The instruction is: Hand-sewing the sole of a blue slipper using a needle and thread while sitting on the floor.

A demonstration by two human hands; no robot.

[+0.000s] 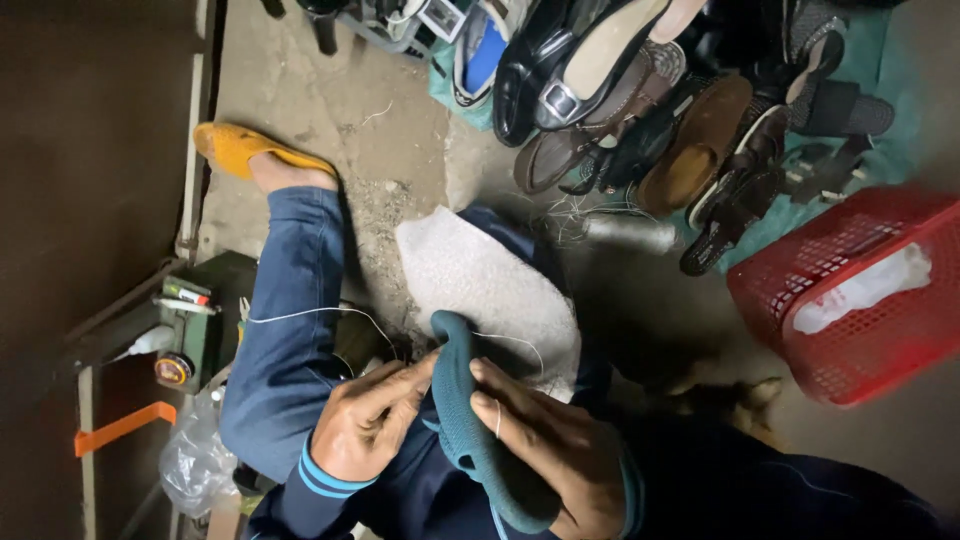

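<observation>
A teal rubber shoe (470, 420) rests on my lap, sole edge up, held between both hands. My right hand (555, 455) wraps around its right side, with a strand of white thread lying across one finger. Fingers pinched together, my left hand (370, 420) presses against the shoe's left edge, where the white thread (320, 313) comes in; whether a needle is in them is hidden. The thread runs in a thin line over my blue trouser leg (290, 330) from the left. A white textured sheet (480, 285) lies over my knee just beyond the shoe.
My foot in a yellow slipper (240, 148) rests on the concrete floor. A heap of dark and brown shoes (650, 110) lies on a green cloth ahead. At right stands a red plastic basket (850, 300) with white material inside. A green box with tools (200, 320) and a clear plastic bag (195, 460) lie at left.
</observation>
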